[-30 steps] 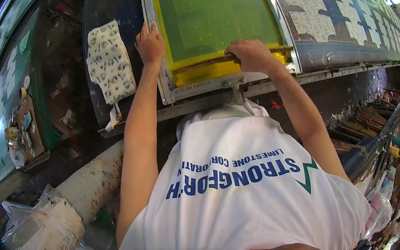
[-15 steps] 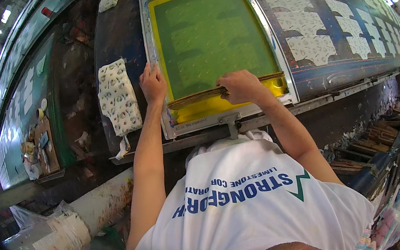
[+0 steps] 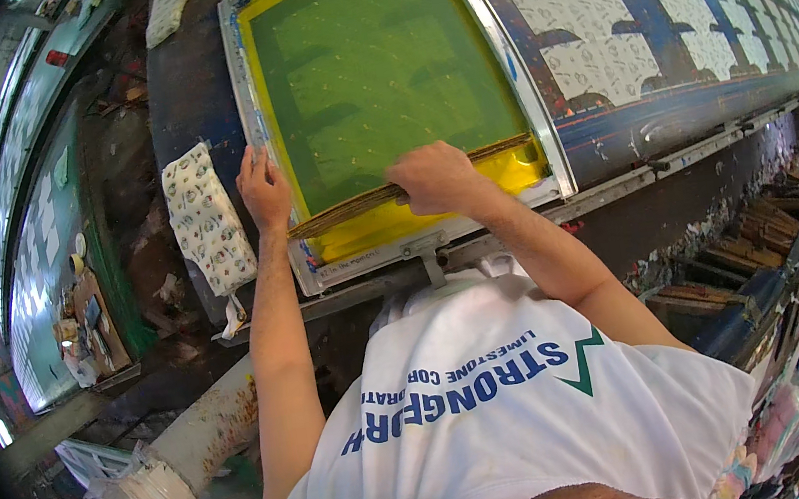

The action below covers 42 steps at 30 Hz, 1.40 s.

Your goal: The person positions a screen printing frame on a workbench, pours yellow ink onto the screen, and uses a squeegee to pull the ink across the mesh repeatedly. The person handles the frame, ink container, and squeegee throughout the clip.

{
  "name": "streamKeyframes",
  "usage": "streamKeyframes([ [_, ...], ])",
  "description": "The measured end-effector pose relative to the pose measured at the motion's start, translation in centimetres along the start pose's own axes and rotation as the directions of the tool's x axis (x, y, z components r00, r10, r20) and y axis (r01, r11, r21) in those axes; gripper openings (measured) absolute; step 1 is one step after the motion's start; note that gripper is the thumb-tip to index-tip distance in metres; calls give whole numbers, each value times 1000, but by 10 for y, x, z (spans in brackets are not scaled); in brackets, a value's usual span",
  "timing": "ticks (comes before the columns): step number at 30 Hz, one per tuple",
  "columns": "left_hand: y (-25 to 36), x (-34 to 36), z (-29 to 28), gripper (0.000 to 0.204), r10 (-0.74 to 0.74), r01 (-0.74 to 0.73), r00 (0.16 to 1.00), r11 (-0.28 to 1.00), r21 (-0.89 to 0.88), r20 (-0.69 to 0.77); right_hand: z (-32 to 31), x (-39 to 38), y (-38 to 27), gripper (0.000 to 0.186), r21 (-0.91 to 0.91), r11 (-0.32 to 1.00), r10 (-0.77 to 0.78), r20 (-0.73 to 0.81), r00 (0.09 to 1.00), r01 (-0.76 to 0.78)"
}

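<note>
A silk-screen printing frame (image 3: 494, 37) with a silver metal border and a yellow-green mesh (image 3: 376, 71) lies on the long table in front of me. My right hand (image 3: 436, 180) is closed around a long, thin brown squeegee (image 3: 344, 212), which stands across the near end of the mesh, over the bright yellow strip. At the left side of the frame, my left hand (image 3: 266, 191) grips the metal rail with its fingers over the edge. Patterned white cut pieces show faintly through the mesh. The squeegee's lower edge is hard to make out.
A folded patterned cloth (image 3: 208, 219) lies left of the frame. Rows of printed white pieces (image 3: 603, 67) cover the table to the right. A metal rail (image 3: 689, 151) with a bracket (image 3: 428, 254) runs along the near edge. A thick pipe (image 3: 192, 433) is at lower left, wooden-handled tools (image 3: 757, 243) at right.
The view has turned and shifted, so the frame sits further left and tilted. My right hand still holds the squeegee near the frame's close end; my left hand stays on the rail.
</note>
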State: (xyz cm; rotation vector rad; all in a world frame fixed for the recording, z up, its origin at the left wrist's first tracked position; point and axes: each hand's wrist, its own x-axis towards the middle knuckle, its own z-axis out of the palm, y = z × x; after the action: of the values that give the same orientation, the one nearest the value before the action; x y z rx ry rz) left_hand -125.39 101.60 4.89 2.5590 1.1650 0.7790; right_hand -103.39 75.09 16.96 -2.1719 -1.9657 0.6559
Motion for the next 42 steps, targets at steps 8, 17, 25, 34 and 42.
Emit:
streamKeyframes([
  [8,-4,2,0,36,2,-4,999,999,43,36,21,-22,-7,15,-23,994,-108,-241,965,105],
  [17,-6,1,2,36,46,-47,999,997,68,21,31,-33,-11,16,-33,992,-123,-270,955,118],
  [25,-9,2,1,38,61,-65,997,992,106,47,32,-38,-16,17,-82,991,-120,-221,968,104],
  [34,-10,2,2,38,48,-50,998,997,66,33,36,-39,-16,17,-79,992,-112,-234,966,96],
  [42,-12,2,3,37,95,-96,995,991,96,12,36,-34,-15,15,-77,993,-105,-228,968,90],
])
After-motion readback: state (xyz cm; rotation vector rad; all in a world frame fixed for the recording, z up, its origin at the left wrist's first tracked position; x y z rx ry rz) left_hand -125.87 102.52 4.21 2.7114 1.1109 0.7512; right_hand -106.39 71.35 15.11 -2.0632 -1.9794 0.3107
